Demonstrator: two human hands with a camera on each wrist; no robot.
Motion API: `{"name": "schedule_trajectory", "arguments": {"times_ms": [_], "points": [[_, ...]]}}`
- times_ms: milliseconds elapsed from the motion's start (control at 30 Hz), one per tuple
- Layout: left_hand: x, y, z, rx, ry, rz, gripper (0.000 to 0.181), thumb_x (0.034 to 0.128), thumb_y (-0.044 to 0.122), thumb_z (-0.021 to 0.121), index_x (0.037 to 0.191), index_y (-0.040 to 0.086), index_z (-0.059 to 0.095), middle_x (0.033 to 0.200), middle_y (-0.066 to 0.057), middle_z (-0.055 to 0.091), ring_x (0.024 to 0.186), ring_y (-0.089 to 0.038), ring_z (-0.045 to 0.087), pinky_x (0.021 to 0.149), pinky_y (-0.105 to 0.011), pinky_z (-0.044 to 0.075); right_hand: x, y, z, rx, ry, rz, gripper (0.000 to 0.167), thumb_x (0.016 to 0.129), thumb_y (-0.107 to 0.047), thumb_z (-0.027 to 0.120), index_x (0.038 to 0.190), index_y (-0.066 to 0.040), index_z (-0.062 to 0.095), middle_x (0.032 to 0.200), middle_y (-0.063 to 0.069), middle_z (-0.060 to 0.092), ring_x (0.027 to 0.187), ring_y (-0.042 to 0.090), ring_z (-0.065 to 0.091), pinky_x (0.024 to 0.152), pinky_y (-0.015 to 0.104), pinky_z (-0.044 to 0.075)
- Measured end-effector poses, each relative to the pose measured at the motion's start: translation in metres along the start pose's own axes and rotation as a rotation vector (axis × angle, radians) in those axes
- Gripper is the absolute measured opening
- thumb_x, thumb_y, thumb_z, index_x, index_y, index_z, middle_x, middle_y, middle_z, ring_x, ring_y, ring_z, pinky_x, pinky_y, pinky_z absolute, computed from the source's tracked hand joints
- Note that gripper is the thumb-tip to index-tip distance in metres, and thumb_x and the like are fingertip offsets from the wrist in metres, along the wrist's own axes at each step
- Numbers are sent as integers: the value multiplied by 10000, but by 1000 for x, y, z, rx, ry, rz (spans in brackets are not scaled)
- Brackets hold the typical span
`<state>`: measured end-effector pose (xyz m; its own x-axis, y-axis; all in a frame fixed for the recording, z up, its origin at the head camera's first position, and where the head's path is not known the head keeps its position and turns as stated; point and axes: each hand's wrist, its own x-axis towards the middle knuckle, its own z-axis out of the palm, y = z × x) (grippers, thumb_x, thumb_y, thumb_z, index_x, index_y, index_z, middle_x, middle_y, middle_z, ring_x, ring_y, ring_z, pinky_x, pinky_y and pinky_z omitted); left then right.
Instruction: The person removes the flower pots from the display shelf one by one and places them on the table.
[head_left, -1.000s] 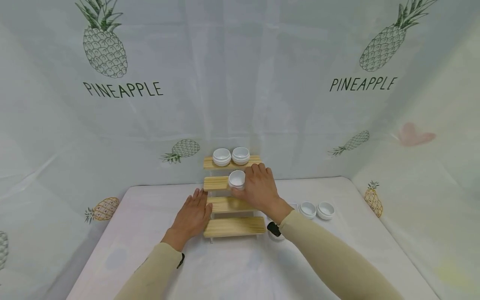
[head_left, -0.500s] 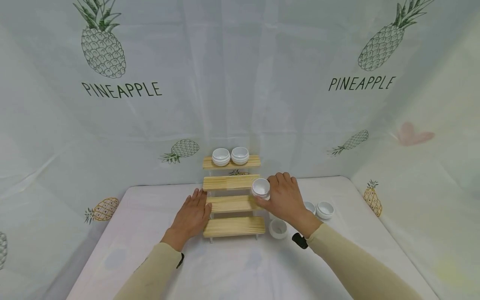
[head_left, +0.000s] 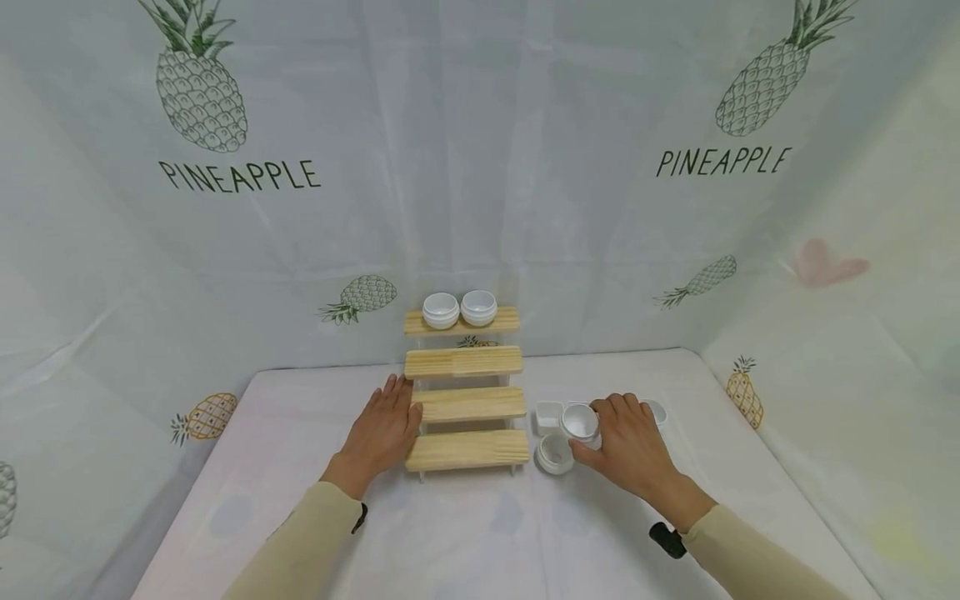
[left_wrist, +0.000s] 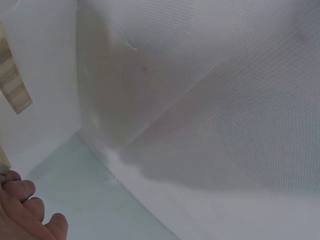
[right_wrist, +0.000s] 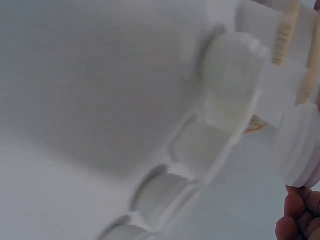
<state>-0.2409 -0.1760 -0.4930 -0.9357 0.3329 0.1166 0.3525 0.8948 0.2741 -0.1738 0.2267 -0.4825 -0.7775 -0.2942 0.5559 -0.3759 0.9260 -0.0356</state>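
A stepped wooden rack [head_left: 467, 451] with four boards stands mid-table. On its top board sit two stacks of white bowls [head_left: 441, 311] side by side. My left hand [head_left: 377, 432] rests against the rack's left side, fingers straight. To the right of the rack, my right hand [head_left: 632, 442] grips a white bowl [head_left: 580, 422] between thumb and fingers, above a white tray [head_left: 548, 413]. The right wrist view shows that held bowl [right_wrist: 299, 145] at the fingertips, possibly more than one nested. Another white bowl [head_left: 555, 454] stands in front of the tray.
A further white bowl [head_left: 656, 412] is partly hidden behind my right hand. Several white bowls or compartments [right_wrist: 162, 197] run in a row in the right wrist view. A printed cloth wall [head_left: 600, 208] rises behind the table.
My right hand has carried the white bowl off the rack's second board from the top, rightward and towards me, over to the tray. My left hand has stayed against the rack.
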Motion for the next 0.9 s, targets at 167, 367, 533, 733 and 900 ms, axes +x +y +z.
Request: {"name": "schedule_trajectory", "arguments": {"times_ms": [167, 367, 533, 733, 900], "points": [[1, 2, -3, -5, -10, -3, 676, 1169, 427, 218, 1655, -44, 216, 1735, -203, 213, 1632, -364, 153, 1325, -556, 175, -25, 14, 8, -10, 14, -6, 546, 755, -427, 847, 1037, 8, 674, 882, 80, 612, 834, 274, 515, 690, 337, 340], [0, 1, -4, -7, -10, 0, 663, 1171, 409, 235, 1654, -45, 211, 1732, -208, 217, 1628, -378, 158, 1320, -570, 176, -44, 24, 23, -19, 7, 1, 528, 736, -427, 854, 1004, -12, 666, 866, 68, 598, 840, 278, 533, 674, 370, 386], [1, 1, -5, -6, -7, 1, 663, 1171, 408, 244, 1652, -46, 216, 1730, -208, 225, 1626, -379, 169, 1318, -570, 186, -47, 28, 32, -18, -32, 5, 544, 753, -432, 862, 1017, -1, 660, 902, 86, 602, 869, 289, 532, 694, 397, 416], [1, 1, -5, -11, -1, 5, 664, 1171, 407, 244, 1650, -51, 215, 1728, -212, 228, 1625, -382, 171, 1317, -573, 189, -46, 28, 38, -22, -96, 14, 566, 775, -433, 876, 1064, 9, 673, 950, 97, 620, 907, 295, 536, 733, 429, 454], [0, 1, -4, -12, -13, 2, 671, 1170, 417, 226, 1652, -51, 206, 1731, -209, 220, 1627, -377, 162, 1318, -571, 187, -47, 27, 38, -27, -133, 39, 562, 787, -436, 874, 1085, -2, 679, 973, 90, 628, 913, 276, 523, 751, 424, 456]]}}
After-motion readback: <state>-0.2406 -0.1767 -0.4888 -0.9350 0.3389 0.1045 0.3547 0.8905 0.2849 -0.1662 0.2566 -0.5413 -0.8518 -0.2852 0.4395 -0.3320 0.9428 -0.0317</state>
